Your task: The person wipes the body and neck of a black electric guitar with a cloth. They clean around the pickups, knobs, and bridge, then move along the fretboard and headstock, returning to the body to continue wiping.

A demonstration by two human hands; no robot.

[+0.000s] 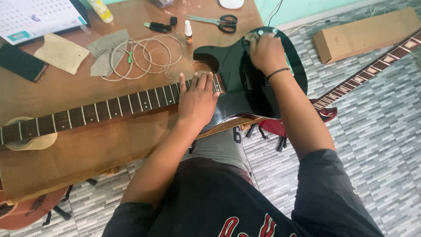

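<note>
- Black electric guitar [245, 94] lies flat across the brown wooden table [87, 149], body to the right and overhanging the table edge, fretboard [109, 107] running left with no strings on it
- Its headstock end is cut off at the left border, where the neck rests on a tan roll of tape [33, 140]
- Left hand [197, 103] lies palm down, fingers fairly flat and together, on the last frets where neck meets body; whatever sits under the palm is hidden
- Right hand [266, 52] is curled tight around a small grey cloth [254, 37] pressed on the far edge of the body; most of the cloth is hidden by the fingers
- One black band [278, 72] circles the right wrist
- One coil of loose guitar strings [140, 57] lies just beyond the neck, partly over one of two cloth pieces [61, 52]
- One pair of scissors [217, 22], one small dropper bottle [188, 33] and one yellow bottle [101, 9], its top cut off, stand further back
- Two more guitars show only in part: a red one [324, 114] beneath the table on the right, an orange-brown one [26, 210] at the lower left
- One cardboard box [364, 33] lies on the grey tiled floor [372, 145]
</note>
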